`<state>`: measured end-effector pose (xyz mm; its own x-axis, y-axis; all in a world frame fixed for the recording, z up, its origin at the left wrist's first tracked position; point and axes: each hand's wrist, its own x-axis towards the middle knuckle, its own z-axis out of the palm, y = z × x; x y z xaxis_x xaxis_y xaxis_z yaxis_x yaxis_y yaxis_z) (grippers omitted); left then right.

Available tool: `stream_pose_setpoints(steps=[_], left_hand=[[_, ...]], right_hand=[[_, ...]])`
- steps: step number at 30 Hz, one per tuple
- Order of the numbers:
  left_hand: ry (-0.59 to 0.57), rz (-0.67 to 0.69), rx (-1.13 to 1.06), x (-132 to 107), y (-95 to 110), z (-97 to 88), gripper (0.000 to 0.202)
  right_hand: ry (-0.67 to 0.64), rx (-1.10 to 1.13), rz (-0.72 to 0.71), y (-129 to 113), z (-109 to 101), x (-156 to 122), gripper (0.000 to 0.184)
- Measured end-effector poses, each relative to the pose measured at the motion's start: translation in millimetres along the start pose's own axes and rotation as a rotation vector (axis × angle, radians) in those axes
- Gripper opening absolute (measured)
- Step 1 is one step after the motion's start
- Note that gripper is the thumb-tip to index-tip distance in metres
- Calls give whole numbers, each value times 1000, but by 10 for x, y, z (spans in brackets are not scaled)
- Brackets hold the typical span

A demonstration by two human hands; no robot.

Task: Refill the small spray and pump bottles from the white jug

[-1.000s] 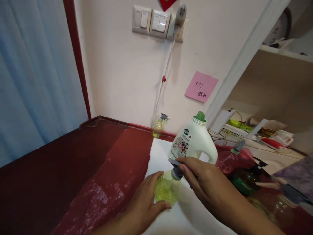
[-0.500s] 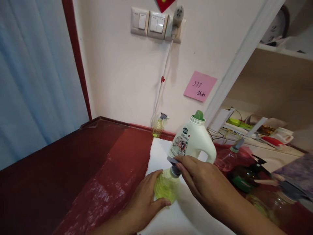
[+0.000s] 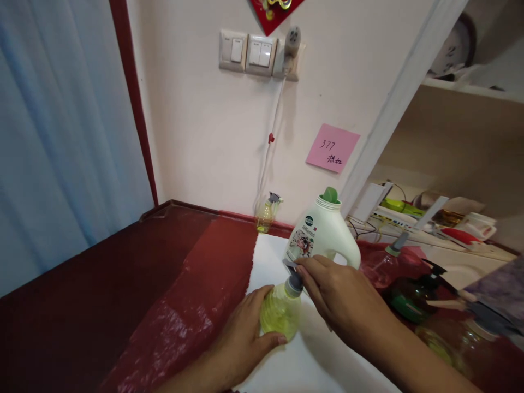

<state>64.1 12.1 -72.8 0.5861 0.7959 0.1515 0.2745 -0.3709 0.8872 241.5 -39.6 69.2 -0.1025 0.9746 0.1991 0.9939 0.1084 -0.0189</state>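
Grey plastic of the spray head (image 3: 293, 284) shows more between the right hand's (image 3: 336, 289) pinching fingers than half a second ago, suggesting it is being turned on the neck. The left hand (image 3: 243, 334) wraps the yellow-tinted bottle (image 3: 280, 315), at its 2 o'clock and the right hand's 8-to-9 o'clock.

Spray bottle (image 3: 281, 314): we miss its left side, behind the left hand (image 3: 245, 333).
Sprayer head (image 3: 293, 275): we lose part under the right hand (image 3: 338, 286).
White jug (image 3: 329, 232): most of its base hides from us behind that hand.
Jug label (image 3: 303, 241): small print we cannot read.
White sheet (image 3: 282, 371): cut off at our view's bottom, like the table's (image 3: 110, 278) near edge.
Red decoration (image 3: 270, 22): we see its top cut off.
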Motion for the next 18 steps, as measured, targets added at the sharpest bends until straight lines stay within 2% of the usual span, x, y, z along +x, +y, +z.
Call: stream_pose_setpoints(steps=[6, 11, 18], left_hand=[[3, -28, -16, 2, 8, 6, 73], [-6, -41, 16, -3, 10, -29, 76], [-3, 27, 90, 95, 374, -149, 73]], right_hand=[[1, -234, -4, -105, -2, 11, 25], [-37, -282, -14, -139, -34, -6, 20], [6, -298, -21, -68, 18, -35, 16]])
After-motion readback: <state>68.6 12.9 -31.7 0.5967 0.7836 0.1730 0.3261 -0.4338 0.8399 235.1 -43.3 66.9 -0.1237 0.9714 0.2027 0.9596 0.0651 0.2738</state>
